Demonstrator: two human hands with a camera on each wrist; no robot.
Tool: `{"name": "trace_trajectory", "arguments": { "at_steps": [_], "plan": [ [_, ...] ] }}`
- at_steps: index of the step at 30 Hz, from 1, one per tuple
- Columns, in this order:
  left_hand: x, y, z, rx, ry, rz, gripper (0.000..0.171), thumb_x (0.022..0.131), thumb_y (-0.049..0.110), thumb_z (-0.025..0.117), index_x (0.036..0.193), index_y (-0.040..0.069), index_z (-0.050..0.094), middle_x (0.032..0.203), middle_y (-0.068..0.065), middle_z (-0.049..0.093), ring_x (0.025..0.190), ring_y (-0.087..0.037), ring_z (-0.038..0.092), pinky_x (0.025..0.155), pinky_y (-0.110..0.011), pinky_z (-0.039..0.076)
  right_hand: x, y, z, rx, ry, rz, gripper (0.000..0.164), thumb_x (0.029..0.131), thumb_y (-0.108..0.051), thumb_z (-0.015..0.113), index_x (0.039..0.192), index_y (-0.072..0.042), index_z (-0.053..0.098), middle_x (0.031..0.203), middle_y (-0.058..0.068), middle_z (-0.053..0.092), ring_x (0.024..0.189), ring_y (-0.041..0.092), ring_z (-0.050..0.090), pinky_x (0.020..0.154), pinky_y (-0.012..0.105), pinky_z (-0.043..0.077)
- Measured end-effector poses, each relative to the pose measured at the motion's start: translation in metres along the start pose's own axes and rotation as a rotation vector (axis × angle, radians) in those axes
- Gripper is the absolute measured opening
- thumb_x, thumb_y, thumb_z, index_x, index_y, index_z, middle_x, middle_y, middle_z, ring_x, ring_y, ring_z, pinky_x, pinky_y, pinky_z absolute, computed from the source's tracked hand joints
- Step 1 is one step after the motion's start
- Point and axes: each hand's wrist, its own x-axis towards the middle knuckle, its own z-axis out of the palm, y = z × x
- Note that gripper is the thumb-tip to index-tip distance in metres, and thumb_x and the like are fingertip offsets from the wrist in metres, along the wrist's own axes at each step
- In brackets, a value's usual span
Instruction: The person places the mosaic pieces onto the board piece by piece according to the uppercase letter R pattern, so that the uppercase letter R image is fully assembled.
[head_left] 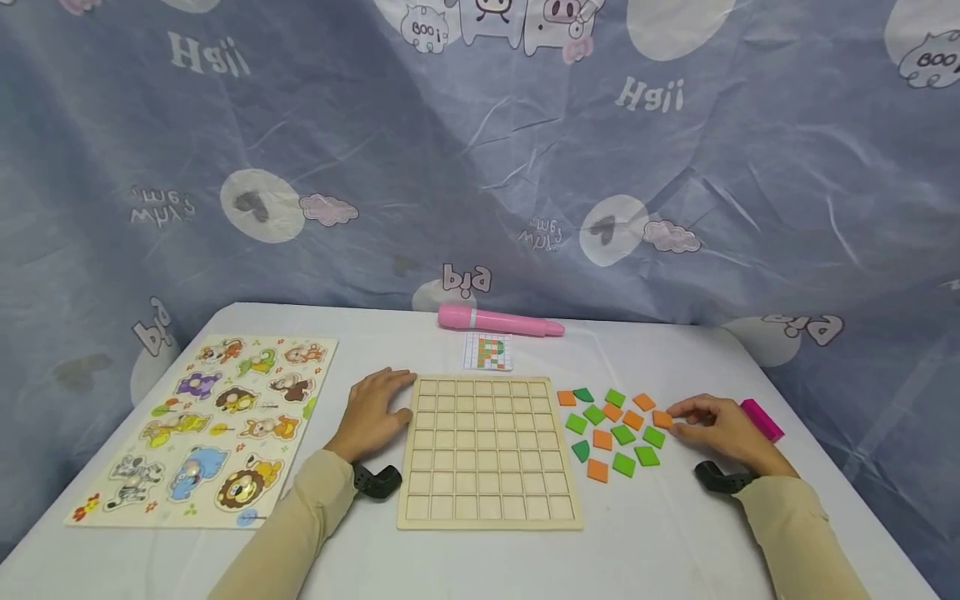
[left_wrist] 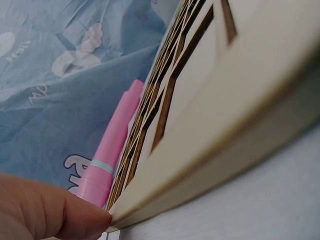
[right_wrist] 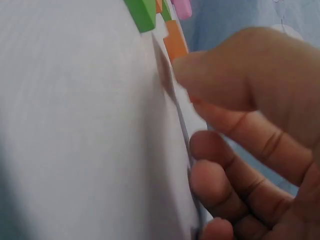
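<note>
A pale wooden grid board (head_left: 491, 523) lies in the middle of the table, its square cells bare. My left hand (head_left: 372, 417) rests at its upper left side, fingers touching the rim; the left wrist view shows the board's edge (left_wrist: 200, 172) close up, beside a fingertip. To the right of the board, my right hand (head_left: 716, 425) pinches an orange square tile (head_left: 662, 419) between thumb and forefinger. That orange tile (right_wrist: 176, 42) is partly covered by the thumb in the right wrist view. Loose green tiles (head_left: 623, 465) and orange tiles (head_left: 597, 471) are scattered between hand and board.
A small pattern card (head_left: 488, 352) lies behind the board, with a pink pen-shaped object (head_left: 501, 321) beyond it. At left lies an animal picture puzzle (head_left: 202, 425). A magenta block (head_left: 762, 421) sits past my right hand. A printed cloth (head_left: 480, 167) hangs behind the table.
</note>
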Motion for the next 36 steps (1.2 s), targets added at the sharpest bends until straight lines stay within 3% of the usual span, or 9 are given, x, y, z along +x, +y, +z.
{"name": "trace_trajectory", "arguments": {
  "at_steps": [9,12,25,30,36],
  "plan": [
    [0.003,-0.002,0.001,-0.001,0.009,-0.006,0.063,0.090,0.017,0.064,0.151,0.003,0.061,0.160,-0.019,0.055,0.158,-0.043,0.035,0.130,-0.065,0.015,0.002,-0.016,-0.002,0.121,-0.085,0.064,0.032,0.098,-0.004,0.075,0.124,0.013,0.067,0.107,0.016,0.079,0.087,0.001,0.068,0.073,0.021,0.059],
    [0.003,-0.003,0.001,-0.001,0.009,-0.011,0.064,0.089,0.018,0.065,0.151,0.004,0.061,0.160,-0.018,0.055,0.158,-0.043,0.035,0.130,-0.064,0.015,0.004,-0.025,0.000,0.141,-0.109,0.052,0.033,0.097,-0.003,0.074,0.125,0.014,0.065,0.108,0.020,0.080,0.086,0.004,0.070,0.073,0.023,0.060],
    [0.003,-0.002,-0.002,0.001,0.012,-0.029,0.063,0.089,0.019,0.065,0.151,0.006,0.062,0.159,-0.016,0.056,0.158,-0.041,0.035,0.130,-0.063,0.017,0.023,-0.074,0.026,0.256,-0.192,-0.079,0.032,0.099,0.000,0.071,0.126,0.014,0.063,0.095,0.016,0.081,0.080,0.009,0.071,0.072,0.022,0.058],
    [0.003,-0.003,-0.002,-0.005,0.006,-0.030,0.063,0.090,0.018,0.066,0.151,0.006,0.062,0.159,-0.016,0.056,0.158,-0.041,0.035,0.130,-0.063,0.017,0.031,-0.092,0.038,0.296,-0.243,-0.105,0.031,0.100,-0.001,0.070,0.126,0.014,0.062,0.098,0.021,0.081,0.082,0.014,0.075,0.069,0.026,0.058],
    [0.002,-0.003,-0.002,-0.012,0.004,-0.030,0.063,0.090,0.018,0.066,0.151,0.005,0.062,0.160,-0.016,0.056,0.158,-0.041,0.034,0.131,-0.063,0.016,0.041,-0.110,0.055,0.293,-0.257,-0.098,0.029,0.100,-0.003,0.071,0.125,0.010,0.064,0.097,0.019,0.081,0.085,0.019,0.076,0.076,0.026,0.061]
  ]
}}
